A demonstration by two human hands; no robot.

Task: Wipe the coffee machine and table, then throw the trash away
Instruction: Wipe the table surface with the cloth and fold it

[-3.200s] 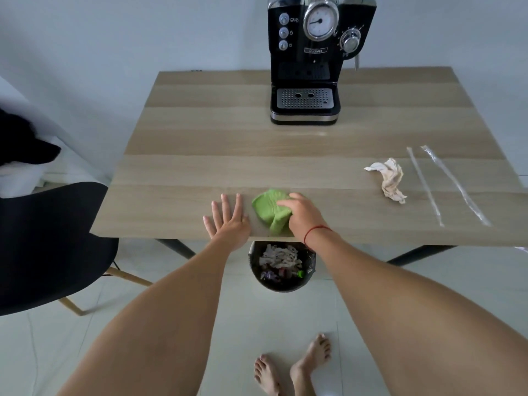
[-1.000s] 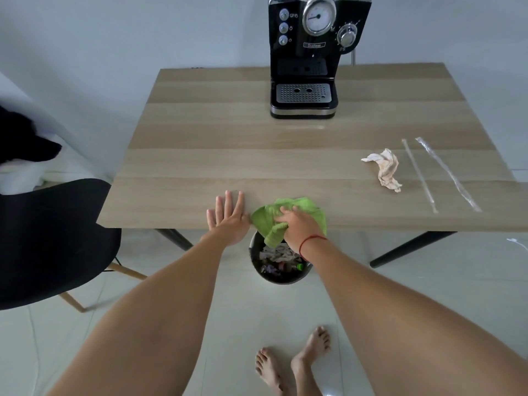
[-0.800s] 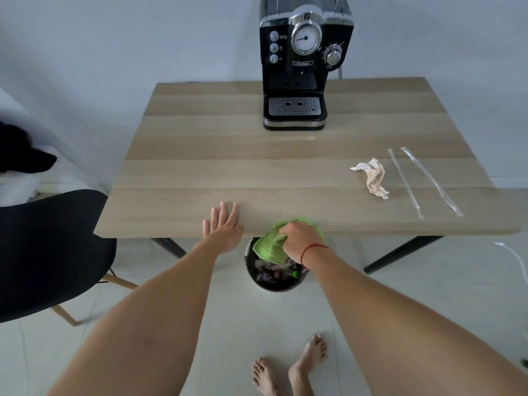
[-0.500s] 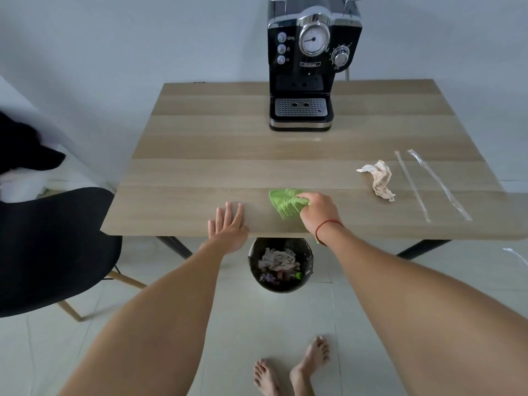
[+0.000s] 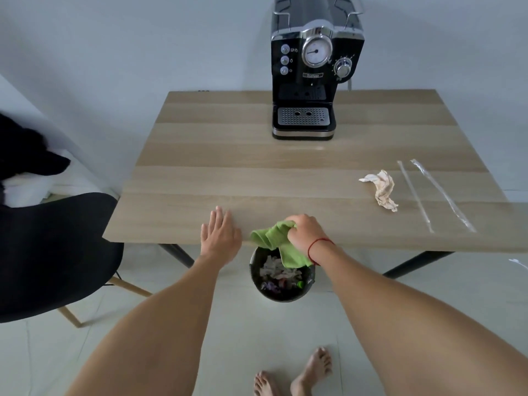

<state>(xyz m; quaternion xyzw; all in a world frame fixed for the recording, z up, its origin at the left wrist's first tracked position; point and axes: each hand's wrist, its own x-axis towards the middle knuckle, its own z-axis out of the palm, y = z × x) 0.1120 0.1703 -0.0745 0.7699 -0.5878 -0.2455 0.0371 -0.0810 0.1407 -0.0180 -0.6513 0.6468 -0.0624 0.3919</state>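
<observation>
Green cloth is bunched in our right hand, fingers curled round it, at the near edge of the table. Part of the cloth lies on the wood, and the rest hangs over the edge above the bin. That bin stands on the floor below the near edge, between our arms, with paper scraps and other rubbish inside.

We have our left hand flat on the table just left of the cloth, fingers straight, holding nothing. There is a small gap between hand and cloth.

At the far edge, right of centre, the coffee machine stands upright with its drip tray facing us.

On the right side of the table lies a crumpled tissue, well apart from our right hand. Just right of it is a long clear wrapper, then a second wrapper further right, both slanted near to far.

Left of the table stands a black chair. We can't tell if the tabletop is wet or dry.
</observation>
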